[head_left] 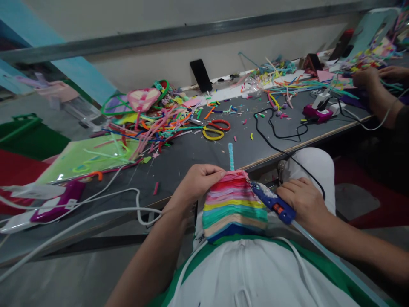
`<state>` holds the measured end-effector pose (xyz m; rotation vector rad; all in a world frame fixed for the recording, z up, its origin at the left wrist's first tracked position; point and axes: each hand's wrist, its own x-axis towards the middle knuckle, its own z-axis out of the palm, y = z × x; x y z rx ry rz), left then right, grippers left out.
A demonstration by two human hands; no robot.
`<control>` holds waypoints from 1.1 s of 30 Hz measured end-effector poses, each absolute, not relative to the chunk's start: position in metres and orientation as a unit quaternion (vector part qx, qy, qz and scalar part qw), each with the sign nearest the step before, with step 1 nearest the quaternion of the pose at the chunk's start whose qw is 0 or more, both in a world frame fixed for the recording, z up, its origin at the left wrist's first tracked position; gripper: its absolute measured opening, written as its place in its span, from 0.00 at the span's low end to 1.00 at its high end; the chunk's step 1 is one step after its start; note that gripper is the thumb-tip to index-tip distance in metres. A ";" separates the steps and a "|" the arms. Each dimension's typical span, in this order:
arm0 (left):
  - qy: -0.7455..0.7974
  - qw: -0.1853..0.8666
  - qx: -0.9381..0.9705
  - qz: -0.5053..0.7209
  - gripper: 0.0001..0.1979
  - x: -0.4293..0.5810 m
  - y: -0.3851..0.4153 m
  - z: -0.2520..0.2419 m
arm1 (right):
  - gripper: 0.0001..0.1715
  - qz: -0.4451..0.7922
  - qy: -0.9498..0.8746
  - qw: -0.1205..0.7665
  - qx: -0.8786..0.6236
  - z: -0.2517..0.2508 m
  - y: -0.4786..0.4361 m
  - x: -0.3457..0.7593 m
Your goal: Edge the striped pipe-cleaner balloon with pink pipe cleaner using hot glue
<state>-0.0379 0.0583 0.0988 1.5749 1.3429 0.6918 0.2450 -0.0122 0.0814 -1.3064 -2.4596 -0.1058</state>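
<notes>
On my lap lies a striped craft piece (234, 209), its rows of pipe cleaners running from pink and red through yellow and teal to blue. My left hand (201, 181) pinches its top left edge between thumb and fingers. A blue hot glue gun (271, 201) sits in my right hand (302, 198), its tip at the top right edge of the piece. From the back of the gun a long clear glue stick (329, 256) sticks out. A short light blue pipe cleaner (231, 156) stands out beyond the top edge.
Scissors (213, 130) with red and yellow handles lie on the dark table (238, 149) beside a heap of pipe cleaners (153, 128). A phone (201, 75) leans on the wall. Power strips (59, 202) and cables lie left and right. Another person's hands (370, 81) work at right.
</notes>
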 end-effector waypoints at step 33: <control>0.539 0.502 0.610 0.292 0.16 -0.039 0.061 0.097 | 0.06 0.292 -0.802 0.266 -0.448 0.085 -0.027 0.262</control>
